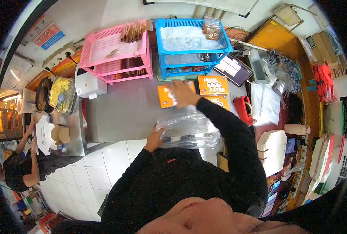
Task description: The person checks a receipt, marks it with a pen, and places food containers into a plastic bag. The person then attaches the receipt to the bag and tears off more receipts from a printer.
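Note:
My left hand point(154, 139) pinches the left end of a clear plastic bag point(191, 126), which spreads in front of my body along the counter's near edge. Reaching across to the far side, my right hand point(184, 94) grips an orange food box point(165, 97) from above and covers part of its lid. Just right of it lies a second orange box point(213, 86) with "MANG KATSU" lettering. Another orange box point(218, 102) sits nearer to me, partly hidden by my right sleeve.
Pink stacked trays point(91, 62) and blue stacked trays point(169, 52) with packets stand at the back. A tablet point(232, 69) and red tape dispenser point(241, 110) are on the right, a white printer point(88, 84) on the left. Another person's arm point(34, 163) works at far left.

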`<state>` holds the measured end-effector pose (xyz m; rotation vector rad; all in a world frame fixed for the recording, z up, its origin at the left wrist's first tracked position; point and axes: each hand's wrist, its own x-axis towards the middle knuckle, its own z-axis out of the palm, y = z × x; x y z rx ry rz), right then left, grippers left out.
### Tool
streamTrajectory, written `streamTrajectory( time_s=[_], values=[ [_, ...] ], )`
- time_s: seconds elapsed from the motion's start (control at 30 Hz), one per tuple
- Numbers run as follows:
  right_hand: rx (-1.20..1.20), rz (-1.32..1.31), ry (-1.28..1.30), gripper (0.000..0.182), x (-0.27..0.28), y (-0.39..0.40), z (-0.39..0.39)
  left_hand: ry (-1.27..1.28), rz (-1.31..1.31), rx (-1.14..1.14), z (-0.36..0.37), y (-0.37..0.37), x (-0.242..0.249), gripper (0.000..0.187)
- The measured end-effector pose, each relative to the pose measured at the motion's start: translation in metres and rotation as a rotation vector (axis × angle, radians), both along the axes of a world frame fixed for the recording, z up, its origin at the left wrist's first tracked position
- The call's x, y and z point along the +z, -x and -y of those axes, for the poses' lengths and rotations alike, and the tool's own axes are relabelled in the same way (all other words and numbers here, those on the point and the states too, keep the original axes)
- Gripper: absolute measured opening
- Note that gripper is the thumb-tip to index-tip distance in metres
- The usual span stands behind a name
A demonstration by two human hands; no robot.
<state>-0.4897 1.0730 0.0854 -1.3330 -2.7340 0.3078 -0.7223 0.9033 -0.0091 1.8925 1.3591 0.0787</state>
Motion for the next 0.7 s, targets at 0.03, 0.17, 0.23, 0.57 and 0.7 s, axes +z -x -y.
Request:
streamTrajectory(
  time_s=[0.03,0.17,0.23,0.57,0.7],
  values=[
    [0.005,-0.006,-0.022,0.102,-0.019,0.012,-0.004,0.05,-0.02,0.011,-0.003,-0.003,-0.001,0.074],
    [-0.109,0.017,0.072,0.106,-0.087,0.03,-0.019,-0.012,-0.032,-0.021,-0.006,-0.004,-0.004,0.077],
    [-0.076,0.017,0.06,0.091,-0.056,0.017,-0.01,-0.045,0.029,0.016,-0.006,-0.006,0.002,0.08],
    [-0.33,0.331,0.071,0.117,-0.034,-0.166,-0.016,0.056,0.047,-0.035,-0.018,-0.02,0.012,0.115],
    [-0.46,0.057,0.044,0.1,0.008,-0.143,0.009,0.092,0.052,0.0,-0.029,-0.027,0.022,0.115]
  ],
)
